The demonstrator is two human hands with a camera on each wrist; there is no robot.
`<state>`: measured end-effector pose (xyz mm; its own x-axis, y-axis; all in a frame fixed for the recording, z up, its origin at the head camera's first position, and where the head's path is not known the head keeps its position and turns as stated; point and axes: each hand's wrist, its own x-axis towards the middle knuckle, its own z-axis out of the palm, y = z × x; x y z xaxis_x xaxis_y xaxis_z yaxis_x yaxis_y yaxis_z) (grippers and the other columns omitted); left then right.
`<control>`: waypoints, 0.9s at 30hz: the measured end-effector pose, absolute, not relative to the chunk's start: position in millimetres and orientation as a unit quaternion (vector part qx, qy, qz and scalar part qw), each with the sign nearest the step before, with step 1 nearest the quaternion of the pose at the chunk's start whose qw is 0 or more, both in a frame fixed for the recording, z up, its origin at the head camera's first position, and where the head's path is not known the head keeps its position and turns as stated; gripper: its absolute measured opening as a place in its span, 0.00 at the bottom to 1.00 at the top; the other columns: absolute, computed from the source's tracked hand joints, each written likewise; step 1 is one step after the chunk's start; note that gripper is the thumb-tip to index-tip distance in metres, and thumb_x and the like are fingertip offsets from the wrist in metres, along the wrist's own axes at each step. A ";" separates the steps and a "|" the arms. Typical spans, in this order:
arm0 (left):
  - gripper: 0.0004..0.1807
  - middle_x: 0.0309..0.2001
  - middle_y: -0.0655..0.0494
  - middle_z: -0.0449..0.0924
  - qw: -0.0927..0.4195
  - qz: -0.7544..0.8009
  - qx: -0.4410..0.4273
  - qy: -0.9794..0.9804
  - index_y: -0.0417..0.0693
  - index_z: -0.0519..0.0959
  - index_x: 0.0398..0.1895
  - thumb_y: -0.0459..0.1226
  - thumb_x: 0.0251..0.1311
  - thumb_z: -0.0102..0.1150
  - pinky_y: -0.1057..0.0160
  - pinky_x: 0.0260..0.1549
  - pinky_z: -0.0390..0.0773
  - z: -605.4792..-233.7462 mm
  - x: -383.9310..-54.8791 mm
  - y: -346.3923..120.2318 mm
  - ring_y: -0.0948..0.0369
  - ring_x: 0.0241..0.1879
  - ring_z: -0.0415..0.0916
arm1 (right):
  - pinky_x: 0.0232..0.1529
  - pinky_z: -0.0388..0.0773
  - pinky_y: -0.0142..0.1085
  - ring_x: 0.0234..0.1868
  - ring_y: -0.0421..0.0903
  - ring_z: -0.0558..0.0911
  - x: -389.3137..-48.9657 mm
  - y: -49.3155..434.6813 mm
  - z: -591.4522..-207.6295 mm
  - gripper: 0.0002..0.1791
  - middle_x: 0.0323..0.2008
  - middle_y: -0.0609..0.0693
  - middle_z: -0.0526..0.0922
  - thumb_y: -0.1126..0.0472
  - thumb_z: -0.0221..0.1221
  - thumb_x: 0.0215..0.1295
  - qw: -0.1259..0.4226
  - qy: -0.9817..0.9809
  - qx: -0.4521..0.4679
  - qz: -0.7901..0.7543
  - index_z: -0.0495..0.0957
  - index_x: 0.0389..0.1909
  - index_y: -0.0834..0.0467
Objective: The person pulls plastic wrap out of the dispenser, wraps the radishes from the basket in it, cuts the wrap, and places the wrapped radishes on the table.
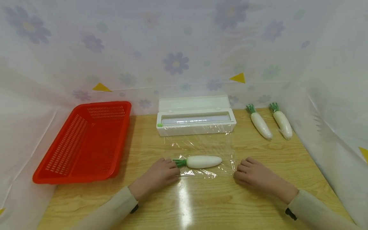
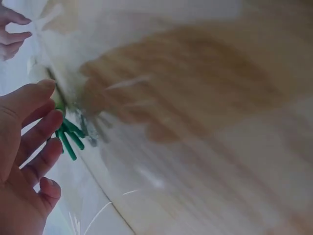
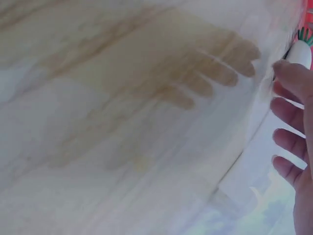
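A white radish (image 1: 204, 162) with green leaf stubs lies across a sheet of clear cling film (image 1: 198, 143), drawn from a white dispenser box (image 1: 196, 129) with a raised lid. My left hand (image 1: 160, 175) is at the film's near left corner, by the leaves (image 2: 72, 137); thumb and index finger come together there, pinching the film edge. At the near right corner, my right hand (image 1: 256, 177) also pinches the film between thumb and index finger, apart from the radish tip. The other fingers of both hands are loosely bent. In the wrist views the thin film is hard to make out.
A red plastic basket (image 1: 122, 150) stands on the left of the wooden table (image 1: 218, 207). Two film-wrapped radishes, one (image 1: 261, 125) beside the other (image 1: 283, 124), lie at the back right. Flowered white sheeting (image 1: 195, 41) encloses the back and sides.
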<state>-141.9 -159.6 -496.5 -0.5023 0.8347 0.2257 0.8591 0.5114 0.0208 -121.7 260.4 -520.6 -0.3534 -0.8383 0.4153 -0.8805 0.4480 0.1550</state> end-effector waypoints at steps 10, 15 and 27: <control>0.04 0.33 0.64 0.78 0.086 -0.033 -0.482 -0.871 0.58 0.84 0.36 0.44 0.70 0.65 0.67 0.33 0.67 -502.3 -125.9 -162.1 0.64 0.33 0.71 | 0.40 0.72 0.42 0.36 0.46 0.74 -116.7 249.4 -521.4 0.33 0.34 0.46 0.78 0.58 0.24 0.88 0.231 -0.831 0.506 -0.018 0.79 0.34 0.54; 0.07 0.30 0.64 0.75 0.092 -0.028 -0.467 -0.879 0.57 0.82 0.34 0.46 0.70 0.65 0.66 0.29 0.69 -502.3 -123.3 -158.6 0.64 0.31 0.71 | 0.38 0.71 0.42 0.36 0.46 0.74 -119.5 247.4 -522.8 0.28 0.34 0.45 0.78 0.54 0.30 0.88 0.232 -0.845 0.481 0.029 0.77 0.35 0.53; 0.11 0.30 0.60 0.75 0.087 -0.025 -0.425 -0.901 0.52 0.77 0.38 0.47 0.72 0.63 0.67 0.18 0.69 -497.8 -121.2 -145.0 0.62 0.28 0.74 | 0.38 0.73 0.44 0.36 0.45 0.76 -130.2 248.1 -511.0 0.22 0.33 0.45 0.79 0.51 0.38 0.84 0.248 -0.863 0.428 0.103 0.78 0.36 0.54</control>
